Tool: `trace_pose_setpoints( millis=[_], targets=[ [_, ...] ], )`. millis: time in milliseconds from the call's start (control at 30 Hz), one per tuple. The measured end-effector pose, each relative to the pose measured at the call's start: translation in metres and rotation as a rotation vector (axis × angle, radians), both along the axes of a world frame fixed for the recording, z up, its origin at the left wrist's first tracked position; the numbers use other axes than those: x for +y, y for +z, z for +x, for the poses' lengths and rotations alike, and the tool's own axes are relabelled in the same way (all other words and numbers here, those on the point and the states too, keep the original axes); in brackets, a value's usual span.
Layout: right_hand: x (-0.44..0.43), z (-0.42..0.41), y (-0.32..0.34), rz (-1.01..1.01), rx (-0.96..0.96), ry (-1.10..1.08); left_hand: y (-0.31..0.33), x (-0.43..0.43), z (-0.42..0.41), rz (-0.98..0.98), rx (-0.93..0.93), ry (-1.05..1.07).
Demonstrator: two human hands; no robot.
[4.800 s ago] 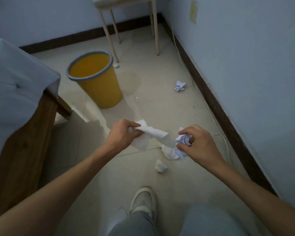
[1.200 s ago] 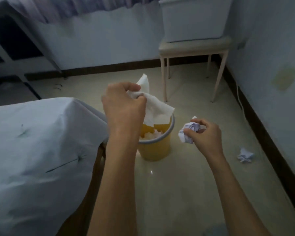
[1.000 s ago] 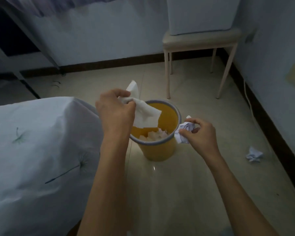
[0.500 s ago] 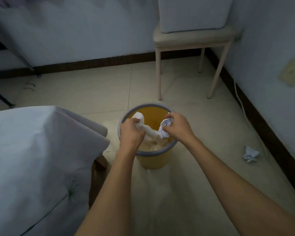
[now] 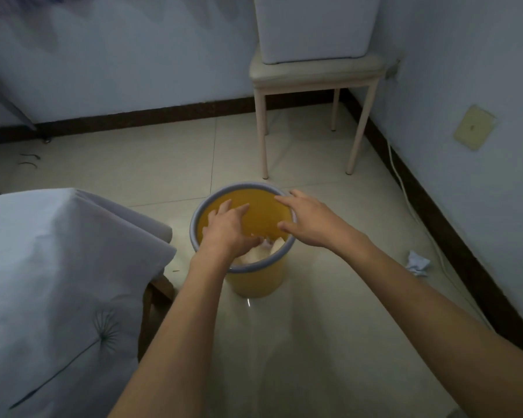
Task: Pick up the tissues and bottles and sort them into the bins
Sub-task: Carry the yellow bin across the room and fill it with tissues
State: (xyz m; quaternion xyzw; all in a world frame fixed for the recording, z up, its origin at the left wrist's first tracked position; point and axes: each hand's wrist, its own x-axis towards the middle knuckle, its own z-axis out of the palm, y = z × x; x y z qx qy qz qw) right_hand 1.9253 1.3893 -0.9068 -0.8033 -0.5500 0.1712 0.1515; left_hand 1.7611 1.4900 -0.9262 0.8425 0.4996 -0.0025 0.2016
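Yellow plastic makes up the bin (image 5: 261, 283), which stands on the floor just beside the corner of the bed (image 5: 58, 267). In the head view, the left hand (image 5: 227, 227) hangs over the bin's mouth, its grip spread and holding nothing. The right hand (image 5: 310, 220) hangs over the right side of the rim, its grip also spread and holding nothing. White tissues (image 5: 255, 255) lie in a soft heap inside the bin, under the left hand. One more crumpled tissue (image 5: 418, 263) lies on the floor to the right of the bin, near the dark strip at the bottom of the wall and well apart from both hands. The right hand is the nearer one, so it looks like the hand to reach out. This tissue is a small, white, scrunched lump with bumpy folds and no real long side, so it could likely be pinched from any way. No bottle shows here.
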Motion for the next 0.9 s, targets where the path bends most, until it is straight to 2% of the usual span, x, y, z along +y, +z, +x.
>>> trace_pose_setpoints(
  millis=[167,267,367,567,667,767,900],
  targets=[
    [-0.053,0.021,0.031,0.004,-0.09,0.038,0.029,-0.05,0.043,0.209,-0.051,-0.181],
    [-0.094,0.045,0.034,-0.006,-0.154,0.014,0.031,-0.082,0.077,0.215,-0.064,-0.272],
    [-0.139,0.071,0.021,-0.009,-0.197,-0.063,0.019,-0.114,0.109,0.208,0.027,-0.372],
    [-0.247,0.115,-0.024,-0.041,-0.24,-0.245,-0.013,-0.187,0.178,0.228,0.158,-0.579],
    [-0.305,0.121,-0.054,-0.047,-0.236,-0.329,-0.035,-0.228,0.196,0.273,0.14,-0.738],
    [-0.361,0.123,-0.093,-0.1,-0.235,-0.419,-0.074,-0.258,0.188,0.255,0.09,-0.858],
    [-0.416,0.108,-0.151,-0.233,-0.196,-0.474,-0.133,-0.297,0.152,0.181,0.181,-0.942]
  ],
)
